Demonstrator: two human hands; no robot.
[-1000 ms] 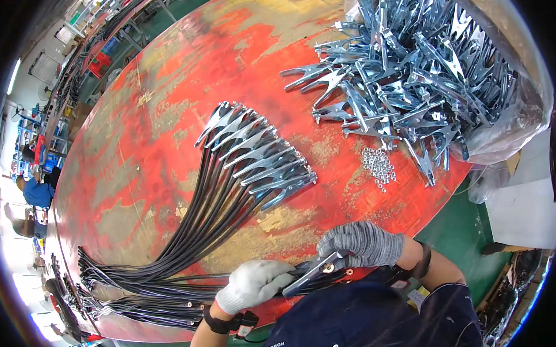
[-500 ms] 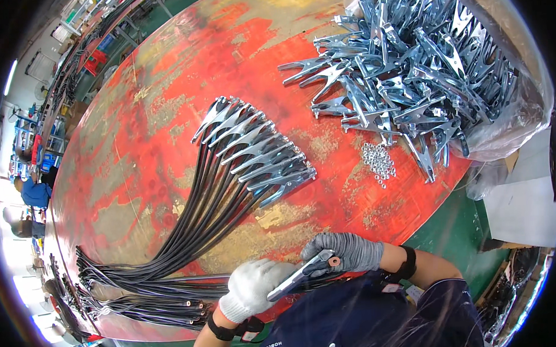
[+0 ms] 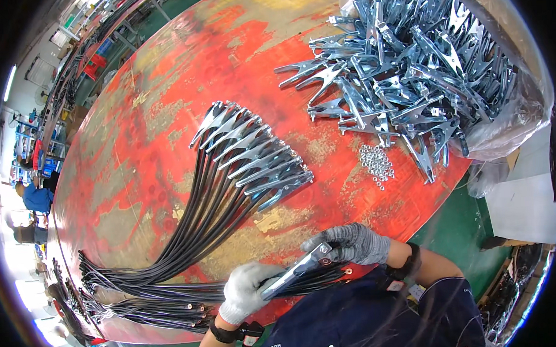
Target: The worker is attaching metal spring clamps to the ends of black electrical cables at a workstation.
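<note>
A silver metal spring clamp is held at a slant in front of my body. My left hand, in a white glove, is closed round its lower left end. My right hand, in a grey glove, has its fingers against the upper right end, where a small round part shows. Just below the right hand, a copper cable lug ends one of the black cables lying behind the clamp. On the table, a row of clamps is joined to black cables that run down and left.
A large heap of loose clamps lies at the far right beside clear plastic sheeting. Small metal nuts are piled near it. More black cables with lugs lie at the near left of the worn red table.
The clamp has tilted and shifted slightly down and left in my left hand. My right hand has turned and moved a little right; the copper lug beside its fingers no longer shows there.
</note>
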